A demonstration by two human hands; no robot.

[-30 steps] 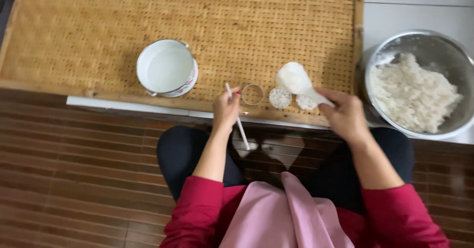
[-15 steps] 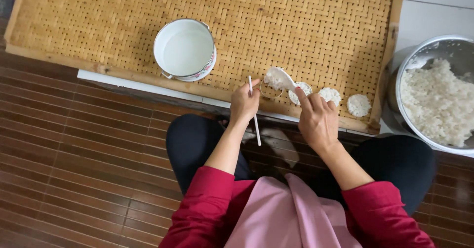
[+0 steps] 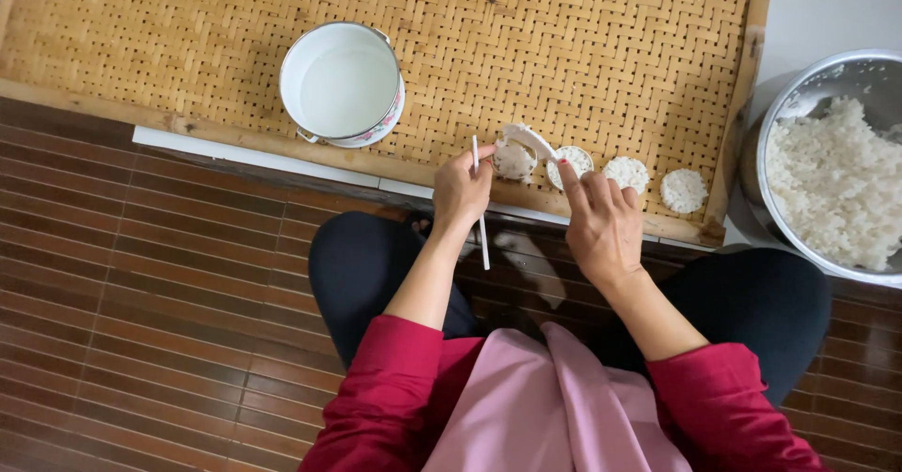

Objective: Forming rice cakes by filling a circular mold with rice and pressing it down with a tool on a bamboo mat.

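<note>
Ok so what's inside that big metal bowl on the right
The metal bowl holds a heap of white cooked rice. Its right side runs out of frame, and the rice covers the bottom, so anything beneath it cannot be seen.

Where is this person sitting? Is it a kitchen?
Probably a home food-making spot on the floor, not a counter kitchen: a woven bamboo tray, a metal bowl of cooked rice, and small round rice cakes.

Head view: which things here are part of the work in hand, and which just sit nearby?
In hand:
left hand with thin white stick
right hand with white spoon
ring mould of rice
rice cakes
woven tray

Nearby:
white enamel pot
steel bowl of rice
</note>
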